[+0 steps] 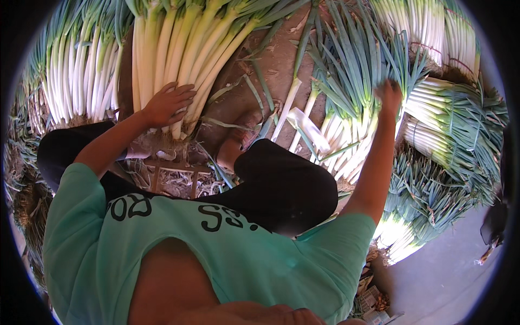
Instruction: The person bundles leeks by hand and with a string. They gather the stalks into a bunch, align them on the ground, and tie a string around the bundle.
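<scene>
My left hand (169, 105) lies with fingers spread on the pale lower stalks of a thick bunch of long green onions (179, 59), just above their roots. Over to the right, my right hand (389, 93) is at the green leaves of a second heap of green onions (346, 97), whose white ends point toward me. That hand is smeared by motion, so whether its fingers grip a leaf does not show. A wide white strip (309, 130) lies across some single stalks between my knee and this heap.
More green onions (81, 81) stand at the far left. Tied bundles (455, 119) are stacked on the right, with loose ones (417, 200) nearer. Peelings and a small wooden frame (176, 167) lie in front of me. My bare foot (235, 143) rests on the brown ground.
</scene>
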A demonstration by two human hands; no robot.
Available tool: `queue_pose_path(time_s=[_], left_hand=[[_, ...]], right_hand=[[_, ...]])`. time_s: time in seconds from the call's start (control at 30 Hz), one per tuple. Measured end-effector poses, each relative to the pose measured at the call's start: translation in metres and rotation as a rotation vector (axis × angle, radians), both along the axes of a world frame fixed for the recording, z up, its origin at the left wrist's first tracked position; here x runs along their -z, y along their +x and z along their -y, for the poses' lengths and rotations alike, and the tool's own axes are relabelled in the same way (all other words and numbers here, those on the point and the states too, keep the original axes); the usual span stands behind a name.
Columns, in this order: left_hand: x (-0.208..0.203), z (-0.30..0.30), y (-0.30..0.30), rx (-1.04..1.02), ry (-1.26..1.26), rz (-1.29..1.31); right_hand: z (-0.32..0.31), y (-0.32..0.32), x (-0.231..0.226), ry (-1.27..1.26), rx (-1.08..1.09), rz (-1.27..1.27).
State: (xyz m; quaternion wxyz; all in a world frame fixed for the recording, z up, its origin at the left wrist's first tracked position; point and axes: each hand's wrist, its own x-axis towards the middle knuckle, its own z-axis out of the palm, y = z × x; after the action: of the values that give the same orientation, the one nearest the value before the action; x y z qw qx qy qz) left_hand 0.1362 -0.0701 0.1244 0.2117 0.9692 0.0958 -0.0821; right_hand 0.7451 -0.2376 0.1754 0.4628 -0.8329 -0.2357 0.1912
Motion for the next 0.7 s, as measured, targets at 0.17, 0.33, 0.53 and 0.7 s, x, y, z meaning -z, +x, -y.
queue_pose_path(time_s=[0.17, 0.33, 0.53, 0.7], left_hand=[[0.006, -0.002, 0.0, 0.008, 0.008, -0.002], [-0.001, -0.002, 0.005, 0.029, 0.017, -0.019], [0.001, 0.0, -0.002, 0.016, -0.009, 0.045], [0.003, -0.002, -0.001, 0.032, 0.008, 0.056]], right_hand=[[0.207, 0.06, 0.099, -0.836, 0.35, -0.13], [0.231, 0.014, 0.138, -0.916, 0.275, 0.314], [0.173, -0.039, 0.099, -0.805, 0.334, 0.373], [0.129, -0.074, 0.082, -0.673, 0.389, 0.312]])
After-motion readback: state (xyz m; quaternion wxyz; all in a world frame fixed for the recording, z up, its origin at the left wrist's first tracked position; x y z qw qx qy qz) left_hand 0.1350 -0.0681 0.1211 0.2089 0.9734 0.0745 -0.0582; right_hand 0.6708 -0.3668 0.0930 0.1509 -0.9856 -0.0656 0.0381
